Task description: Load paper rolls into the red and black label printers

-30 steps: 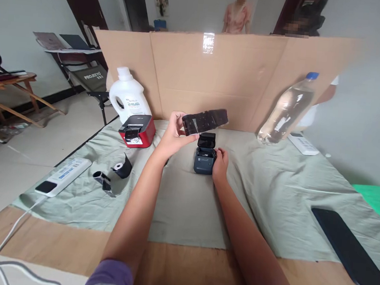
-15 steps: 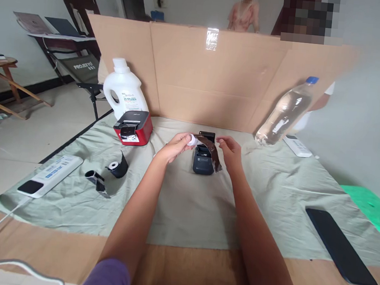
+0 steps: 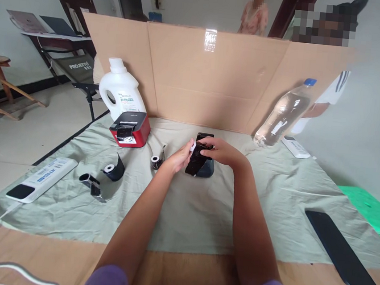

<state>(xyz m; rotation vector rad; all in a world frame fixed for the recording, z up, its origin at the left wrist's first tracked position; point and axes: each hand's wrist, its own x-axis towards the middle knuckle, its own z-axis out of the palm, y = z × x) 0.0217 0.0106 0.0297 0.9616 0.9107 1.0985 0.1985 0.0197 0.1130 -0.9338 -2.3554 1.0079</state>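
A small dark label printer [image 3: 205, 167] stands on the green cloth [image 3: 272, 199] with its lid raised. Just in front of it, both hands grip a roll of black tape [image 3: 196, 158] with a white core. My left hand [image 3: 179, 158] pinches the white core end of the roll. My right hand [image 3: 221, 151] lies over the top of the roll, fingers curled on the black strip that hangs down. The roll hides most of the printer.
A red printer [image 3: 130, 130] and a white jug [image 3: 121, 91] stand back left. Two black rolls [image 3: 112, 171] [image 3: 156, 161], a clip [image 3: 90, 183] and a power strip [image 3: 40, 179] lie left. A water bottle [image 3: 282, 113], remote [image 3: 295, 147], phone [image 3: 341, 249] sit right. Cardboard [image 3: 217, 73] walls the back.
The black strip, held stretched out above the printer a second ago, is now gathered at the roll between both hands just in front of it. A small roll shows left of my hand.
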